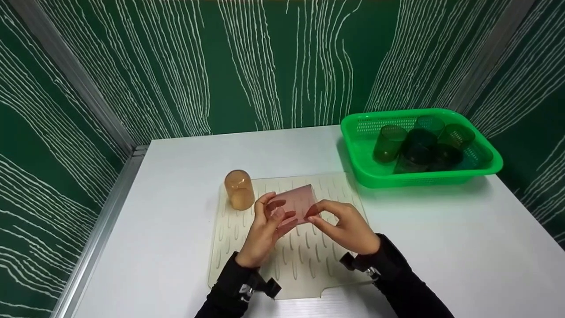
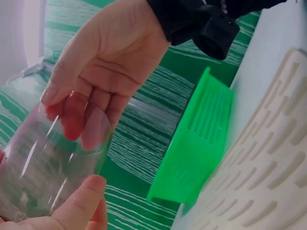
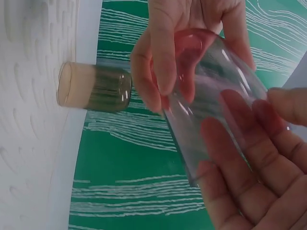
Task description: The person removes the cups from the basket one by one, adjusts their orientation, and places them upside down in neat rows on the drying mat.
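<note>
A clear pinkish cup (image 1: 293, 203) is held tilted above the drying mat (image 1: 304, 265), between both hands. My left hand (image 1: 262, 234) grips its left part, with the thumb in front and the fingers showing through the wall behind. At the cup's right end my right hand (image 1: 348, 225) pinches the edge between thumb and index finger. From the left wrist, right-hand fingertips (image 2: 72, 120) show through the cup's wall. An amber cup (image 1: 239, 190) stands upside down at the mat's far left corner, just beyond my left hand.
A green perforated basket (image 1: 357, 168) stands at the back right of the white table (image 1: 145, 247), holding several dark and green-looking cups (image 1: 390, 141). Green walls with white wavy lines (image 1: 247, 66) rise behind the table and along both sides.
</note>
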A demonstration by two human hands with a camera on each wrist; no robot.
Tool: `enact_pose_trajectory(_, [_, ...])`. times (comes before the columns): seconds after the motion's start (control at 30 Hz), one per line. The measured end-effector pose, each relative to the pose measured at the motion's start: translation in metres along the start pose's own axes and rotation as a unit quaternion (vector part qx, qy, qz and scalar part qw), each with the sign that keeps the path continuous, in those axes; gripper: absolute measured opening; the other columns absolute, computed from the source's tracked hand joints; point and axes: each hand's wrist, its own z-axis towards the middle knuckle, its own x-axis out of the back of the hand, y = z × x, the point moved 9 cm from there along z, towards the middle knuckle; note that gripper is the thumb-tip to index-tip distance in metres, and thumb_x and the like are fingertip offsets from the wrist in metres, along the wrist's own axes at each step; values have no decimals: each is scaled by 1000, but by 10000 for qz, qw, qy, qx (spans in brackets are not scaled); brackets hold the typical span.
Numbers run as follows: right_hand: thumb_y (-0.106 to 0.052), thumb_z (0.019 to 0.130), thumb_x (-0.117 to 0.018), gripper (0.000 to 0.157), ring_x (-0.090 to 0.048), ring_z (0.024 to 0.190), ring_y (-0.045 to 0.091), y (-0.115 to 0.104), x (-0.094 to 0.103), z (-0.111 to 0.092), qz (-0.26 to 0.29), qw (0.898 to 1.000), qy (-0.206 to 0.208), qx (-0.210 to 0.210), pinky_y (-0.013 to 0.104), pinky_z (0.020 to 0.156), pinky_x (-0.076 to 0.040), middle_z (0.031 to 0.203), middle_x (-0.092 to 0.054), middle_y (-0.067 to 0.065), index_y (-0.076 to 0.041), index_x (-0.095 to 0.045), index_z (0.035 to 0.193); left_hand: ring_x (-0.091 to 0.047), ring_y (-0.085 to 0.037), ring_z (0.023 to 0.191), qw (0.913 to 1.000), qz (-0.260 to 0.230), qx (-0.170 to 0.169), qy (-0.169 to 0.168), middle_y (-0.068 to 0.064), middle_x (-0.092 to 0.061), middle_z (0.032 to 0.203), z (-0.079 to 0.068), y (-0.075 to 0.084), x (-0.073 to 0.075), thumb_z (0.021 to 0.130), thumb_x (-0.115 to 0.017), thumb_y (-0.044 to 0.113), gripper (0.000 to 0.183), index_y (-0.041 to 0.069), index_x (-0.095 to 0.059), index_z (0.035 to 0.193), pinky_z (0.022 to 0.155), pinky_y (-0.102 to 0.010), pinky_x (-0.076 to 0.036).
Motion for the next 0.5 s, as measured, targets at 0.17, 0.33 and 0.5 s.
enact_pose_trajectory(0.17, [-1,89,-68,13,-66,85,13,3,14,-1,-550,9982,244,22,23,80,-52,91,-72,0,-10,-69,99,-46,-32,126,9985,475,-130,225,-22,-24,140,4,8,6,102,-50,18,58,4,-14,145,106,-43,-46])
enact_pose_trajectory(0.33, [-7,90,-68,9,-68,87,15,11,33,-3,-1602,9854,540,-208,32,80,-53,90,-73,1,-10,-70,98,-40,-36,131,9840,1711,-354,353,-22,-26,146,20,18,10,99,-57,15,64,5,-20,150,104,-41,-46])
enact_pose_trajectory(0.5, [-16,92,-68,9,-69,89,19,33,41,-6,-2404,9660,406,-863,38,81,-53,91,-74,3,-11,-72,98,-30,-36,142,9473,3156,-539,121,-18,-19,153,47,28,6,99,-58,19,69,8,-18,154,110,-50,-39])
